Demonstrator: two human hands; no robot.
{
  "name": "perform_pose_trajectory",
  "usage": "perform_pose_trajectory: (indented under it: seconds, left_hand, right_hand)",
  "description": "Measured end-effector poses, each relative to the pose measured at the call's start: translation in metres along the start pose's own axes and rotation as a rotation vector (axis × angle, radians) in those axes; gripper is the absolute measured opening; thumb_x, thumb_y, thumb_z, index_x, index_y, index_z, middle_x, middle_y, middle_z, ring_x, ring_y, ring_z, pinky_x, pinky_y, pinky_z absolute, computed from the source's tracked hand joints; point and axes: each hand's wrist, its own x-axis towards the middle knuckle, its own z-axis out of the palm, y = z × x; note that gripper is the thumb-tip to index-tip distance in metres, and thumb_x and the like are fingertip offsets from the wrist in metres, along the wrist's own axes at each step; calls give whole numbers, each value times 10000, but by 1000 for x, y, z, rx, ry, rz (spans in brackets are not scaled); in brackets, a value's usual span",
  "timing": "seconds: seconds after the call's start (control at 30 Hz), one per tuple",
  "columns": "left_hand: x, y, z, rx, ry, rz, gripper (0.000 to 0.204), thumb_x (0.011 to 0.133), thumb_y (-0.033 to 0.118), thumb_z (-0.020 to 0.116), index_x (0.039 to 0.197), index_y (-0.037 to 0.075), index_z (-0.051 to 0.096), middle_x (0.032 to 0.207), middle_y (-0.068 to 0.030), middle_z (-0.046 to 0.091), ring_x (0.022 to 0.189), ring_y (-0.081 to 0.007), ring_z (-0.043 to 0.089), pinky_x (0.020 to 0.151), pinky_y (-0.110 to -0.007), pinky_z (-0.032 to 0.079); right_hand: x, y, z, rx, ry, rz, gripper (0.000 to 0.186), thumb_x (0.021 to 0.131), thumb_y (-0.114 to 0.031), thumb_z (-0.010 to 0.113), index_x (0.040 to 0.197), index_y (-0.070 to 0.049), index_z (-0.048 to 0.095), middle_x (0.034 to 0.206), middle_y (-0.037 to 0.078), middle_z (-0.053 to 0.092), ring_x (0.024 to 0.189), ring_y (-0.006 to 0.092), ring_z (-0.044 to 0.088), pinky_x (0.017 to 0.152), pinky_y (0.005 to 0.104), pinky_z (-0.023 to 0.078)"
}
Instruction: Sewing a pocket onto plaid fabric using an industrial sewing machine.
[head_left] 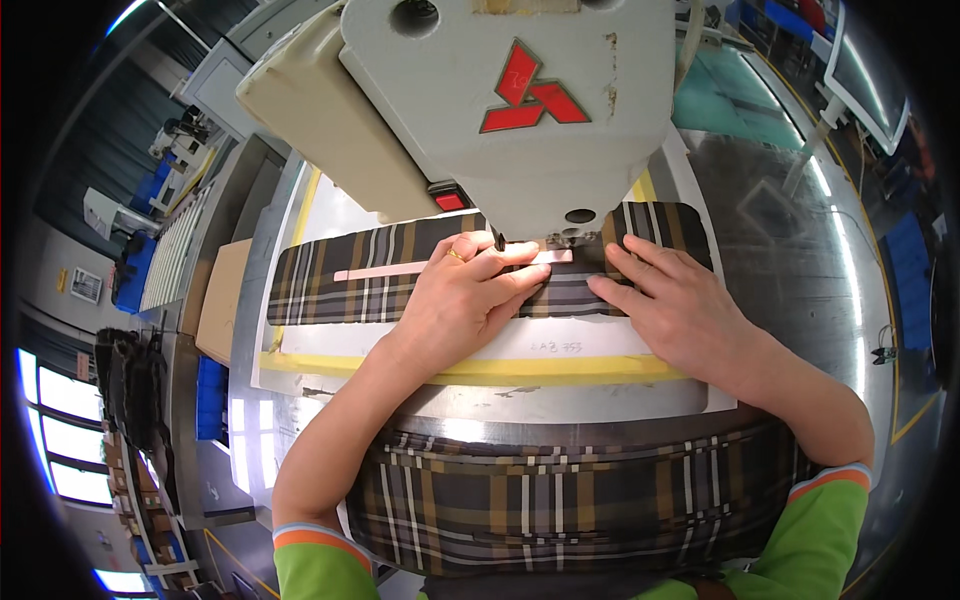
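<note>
A long plaid fabric panel in brown, black, grey and white lies flat under the head of an industrial sewing machine. Across it runs a narrow pink strip, its middle hidden by my fingers. My left hand is closed at the strip's right part, forefinger above it and thumb below, close to the needle area. To the right of the needle area, my right hand rests on the panel with its fingers apart, holding nothing.
White paper edged with yellow tape lies beneath the panel on a metal tabletop. More plaid fabric is bunched at the table's near edge. A brown board and blue bins stand at left; a monitor is at far right.
</note>
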Motion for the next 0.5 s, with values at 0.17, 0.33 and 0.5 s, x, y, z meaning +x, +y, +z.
perform_pose_trajectory:
  seconds: [0.17, 0.33, 0.5]
  left_hand:
    - [-1, -2, 0, -54, 28, 22, 320, 834, 71, 765, 1140, 163, 764, 1180, 39, 711, 817, -222, 490, 847, -344, 449]
    - [2, 0, 0, 27, -55, -51, 279, 858, 149, 757, 1129, 217, 760, 934, 31, 678, 912, -223, 562, 841, -366, 473]
    - [1, -2, 3, 40, -97, -53, 255, 870, 177, 752, 1122, 219, 770, 732, 1, 604, 817, -236, 539, 824, -368, 473]
  right_hand:
    - [1, -1, 1, 10, -6, -4, 395, 874, -104, 607, 1263, -62, 660, 1320, 179, 607, 1299, 322, 533, 1029, 424, 480]
    - [-5, -3, 3, -12, 24, 11, 396, 868, -103, 619, 1260, -71, 673, 1312, 172, 612, 1290, 316, 544, 1026, 415, 488]
    - [-13, 3, -7, 22, 14, 42, 343, 858, -105, 665, 1199, -77, 684, 1307, 149, 624, 1261, 298, 566, 1013, 412, 496]
